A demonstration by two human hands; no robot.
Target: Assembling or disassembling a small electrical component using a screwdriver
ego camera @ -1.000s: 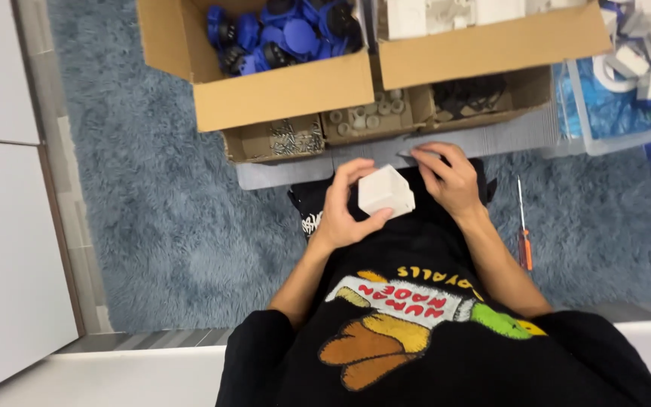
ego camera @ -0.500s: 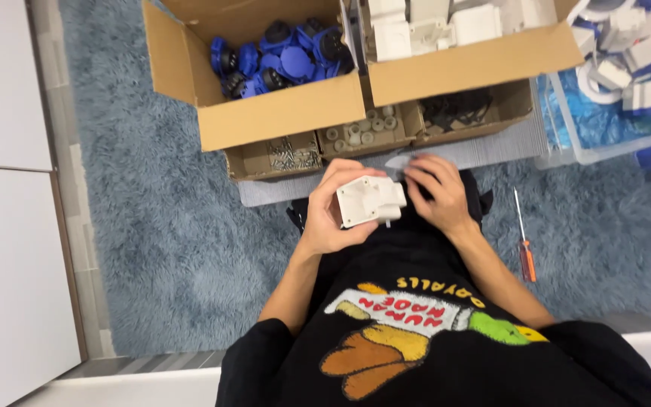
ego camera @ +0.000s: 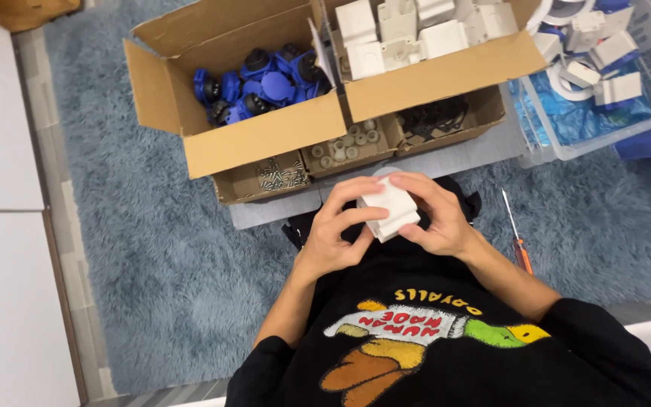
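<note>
Both my hands hold one white plastic block-shaped part over my lap. My left hand grips its left side with the fingers curled over the top. My right hand closes around its right side. Beyond the hands stand a cardboard box of blue and black parts and a cardboard box of white plastic parts.
Three low cardboard trays sit in front of the boxes: screws, small round pieces, black pieces. An orange-handled screwdriver lies on the blue-grey rug at right. A clear bin with white parts is at far right.
My right hand has come onto the white part, which now sits between both hands. The view has shifted, showing more of the boxes.
</note>
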